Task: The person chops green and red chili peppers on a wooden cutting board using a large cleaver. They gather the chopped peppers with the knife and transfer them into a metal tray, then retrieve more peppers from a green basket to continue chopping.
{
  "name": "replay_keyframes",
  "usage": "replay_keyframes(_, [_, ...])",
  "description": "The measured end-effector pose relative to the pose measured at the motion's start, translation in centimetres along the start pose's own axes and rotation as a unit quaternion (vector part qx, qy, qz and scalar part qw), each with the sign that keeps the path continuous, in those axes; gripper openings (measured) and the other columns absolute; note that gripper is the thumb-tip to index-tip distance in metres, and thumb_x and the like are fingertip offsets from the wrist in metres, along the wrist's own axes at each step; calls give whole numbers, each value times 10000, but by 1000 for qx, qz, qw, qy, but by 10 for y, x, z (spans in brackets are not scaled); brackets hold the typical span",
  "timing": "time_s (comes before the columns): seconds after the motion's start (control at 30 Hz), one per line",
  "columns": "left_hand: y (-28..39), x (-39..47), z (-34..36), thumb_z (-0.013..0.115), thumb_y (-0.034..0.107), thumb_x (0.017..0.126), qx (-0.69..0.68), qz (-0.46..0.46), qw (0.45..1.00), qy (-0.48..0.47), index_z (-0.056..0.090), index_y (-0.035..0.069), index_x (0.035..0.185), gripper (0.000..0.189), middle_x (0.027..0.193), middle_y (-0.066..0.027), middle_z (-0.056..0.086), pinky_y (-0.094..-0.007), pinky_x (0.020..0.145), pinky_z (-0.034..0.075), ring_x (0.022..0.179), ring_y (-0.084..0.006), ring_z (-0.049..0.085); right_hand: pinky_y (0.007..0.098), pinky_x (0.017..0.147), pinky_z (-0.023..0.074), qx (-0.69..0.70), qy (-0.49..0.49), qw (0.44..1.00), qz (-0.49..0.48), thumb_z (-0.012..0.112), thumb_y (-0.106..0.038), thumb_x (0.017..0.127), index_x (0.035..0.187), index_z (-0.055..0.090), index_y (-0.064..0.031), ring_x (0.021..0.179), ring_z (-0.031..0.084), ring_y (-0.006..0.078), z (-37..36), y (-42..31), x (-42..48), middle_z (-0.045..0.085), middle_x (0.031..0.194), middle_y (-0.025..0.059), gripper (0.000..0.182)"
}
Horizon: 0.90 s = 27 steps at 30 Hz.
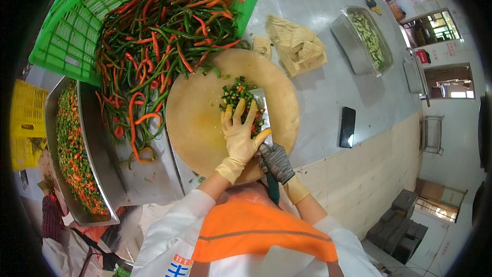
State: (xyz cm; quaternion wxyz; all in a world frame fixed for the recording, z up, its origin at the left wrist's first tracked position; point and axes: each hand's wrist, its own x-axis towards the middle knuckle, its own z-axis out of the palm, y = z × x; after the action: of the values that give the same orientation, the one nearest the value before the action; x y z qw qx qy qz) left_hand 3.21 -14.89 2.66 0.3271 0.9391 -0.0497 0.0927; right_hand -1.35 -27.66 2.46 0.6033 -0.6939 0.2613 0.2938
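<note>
On the round chopping board [192, 123] is a small heap of chopped green and red chili peppers [237, 91]. My left hand [239, 135], in a cream rubber glove, lies palm down over the near part of that heap with its fingers spread. Its thumb reaches across the near end of the cleaver blade [262, 102]. My right hand [277, 162] wears a grey knit glove over a rubber one and grips the cleaver's handle, which is mostly hidden. The blade lies along the heap's right side, partly beneath the pieces.
Whole chilies [153, 57] spill from a green plastic crate [69, 54] against the board's left side. A steel pan [86, 138] holds chopped peppers. To the right are a crumpled cloth [296, 46], a tub [348, 42] of sliced green vegetable and a phone [347, 127]. Another person's sleeve [53, 215] shows lower left.
</note>
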Motion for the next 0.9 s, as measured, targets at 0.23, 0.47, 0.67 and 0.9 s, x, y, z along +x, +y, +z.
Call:
replay_keyframes(0.23, [4, -11, -3, 709, 259, 706, -114, 1, 993, 30, 563, 146, 1195, 523, 1275, -106, 478, -412, 996, 319, 1178, -374, 361, 225, 374, 354, 20, -36, 997, -59, 559, -291, 882, 762, 513, -39, 394, 436, 105, 1, 7, -8, 482, 525, 26, 283])
replay_keyframes(0.47, [12, -10, -5, 718, 207, 689, -145, 36, 988, 33, 572, 133, 1170, 508, 1260, -130, 482, -449, 1001, 317, 1174, -390, 376, 230, 352, 361, 57, -23, 997, -38, 575, -288, 872, 777, 509, -54, 367, 417, 103, -4, 6, -21, 466, 513, 24, 261])
replay_keyframes(0.67, [17, -3, -34, 690, 184, 701, -126, 66, 988, 54, 554, 116, 1187, 509, 1231, -139, 489, -466, 989, 320, 1140, -393, 395, 225, 343, 337, 40, -11, 998, -40, 573, -276, 853, 764, 512, -82, 354, 406, 99, 1, -9, -37, 459, 508, 18, 223])
replay_keyframes(0.9, [-12, -17, -105, 655, 250, 733, -110, 40, 986, 120, 479, 151, 1265, 569, 1316, -82, 423, -452, 1027, 278, 1200, -366, 329, 234, 340, 324, -95, -51, 974, -199, 598, -331, 853, 773, 518, -77, 361, 419, 98, 51, -30, -46, 458, 500, 4, 278])
